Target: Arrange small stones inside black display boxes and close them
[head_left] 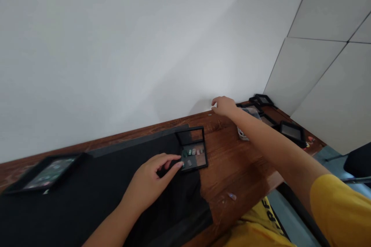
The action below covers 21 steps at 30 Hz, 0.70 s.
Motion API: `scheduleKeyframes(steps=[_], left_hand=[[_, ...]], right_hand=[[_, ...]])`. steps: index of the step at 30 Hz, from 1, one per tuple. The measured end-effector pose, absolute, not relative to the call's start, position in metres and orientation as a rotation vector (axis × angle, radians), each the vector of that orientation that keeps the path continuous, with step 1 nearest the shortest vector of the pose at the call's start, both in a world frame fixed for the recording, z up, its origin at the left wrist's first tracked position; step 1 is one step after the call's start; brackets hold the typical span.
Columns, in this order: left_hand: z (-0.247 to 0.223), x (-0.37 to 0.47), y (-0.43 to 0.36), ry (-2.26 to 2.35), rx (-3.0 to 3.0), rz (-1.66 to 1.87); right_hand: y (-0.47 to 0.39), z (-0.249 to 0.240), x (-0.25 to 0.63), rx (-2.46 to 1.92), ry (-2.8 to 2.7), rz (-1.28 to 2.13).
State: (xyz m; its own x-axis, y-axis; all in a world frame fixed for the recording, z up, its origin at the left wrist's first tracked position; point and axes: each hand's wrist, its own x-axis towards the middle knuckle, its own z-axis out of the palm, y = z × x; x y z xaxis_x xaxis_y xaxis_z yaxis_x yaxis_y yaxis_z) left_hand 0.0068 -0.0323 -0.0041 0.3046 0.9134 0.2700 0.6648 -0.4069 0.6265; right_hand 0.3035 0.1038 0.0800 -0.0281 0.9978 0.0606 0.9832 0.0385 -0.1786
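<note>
A small black case [198, 158] stands with its lid up on the black cloth's right end. Inside it lie several small glossy pieces that look like press-on nails [194, 151], green, pale and pinkish. My left hand [155, 171] reaches to the case's lower left corner. Its thumb and index finger nearly meet at a small green press-on nail [183, 165]. My right hand [224, 105] is stretched out near the wall, fingers curled and their tips close together; what they hold, if anything, is too small to make out. A tiny pale piece [210, 114] lies on the table below it.
A clear plastic container [242, 135] is partly behind my right forearm. Several black cases [291, 131] lie on the right of the brown table [228, 154]. Another framed case [50, 173] rests on the black cloth [110, 185]. A small shiny piece [232, 196] lies near the front edge.
</note>
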Motion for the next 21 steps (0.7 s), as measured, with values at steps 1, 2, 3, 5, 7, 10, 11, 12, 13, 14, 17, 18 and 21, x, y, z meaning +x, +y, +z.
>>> scheduleKeyframes(steps=[1,2,3,5,7,10,11,12,13,14,17,18,21], left_hand=[[-0.004,0.007,-0.032,1.411,2.173,0.851],[-0.004,0.006,-0.032,1.415,2.165,0.853],[-0.004,0.006,-0.031,1.417,2.158,0.853],[-0.004,0.004,-0.031,1.417,2.149,0.847],[-0.003,0.003,-0.031,1.41,2.147,0.833],[-0.002,0.005,-0.033,1.399,2.152,0.814],[-0.001,0.005,-0.034,1.395,2.154,0.813],[-0.001,0.006,-0.035,1.392,2.156,0.816],[0.0,0.006,-0.035,1.389,2.158,0.819],[0.0,0.007,-0.035,1.385,2.16,0.822],[0.0,0.007,-0.035,1.378,2.169,0.826],[0.0,0.006,-0.034,1.376,2.173,0.827],[0.001,0.006,-0.034,1.38,2.178,0.83]], right_hand=[[0.113,0.075,0.299,-2.081,-2.167,0.131],[0.121,0.069,0.294,-2.098,-2.193,0.136],[0.127,0.063,0.289,-2.117,-2.21,0.142],[0.136,0.054,0.281,-2.15,-2.235,0.167],[0.14,0.047,0.276,-2.179,-2.25,0.201],[0.142,0.041,0.276,-2.218,-2.253,0.23],[0.143,0.04,0.278,-2.231,-2.251,0.231],[0.144,0.038,0.279,-2.244,-2.249,0.23],[0.145,0.037,0.281,-2.259,-2.247,0.229],[0.146,0.036,0.282,-2.273,-2.247,0.23],[0.151,0.033,0.286,-2.318,-2.25,0.241],[0.153,0.033,0.287,-2.33,-2.256,0.248],[0.157,0.035,0.288,-2.35,-2.298,0.282]])
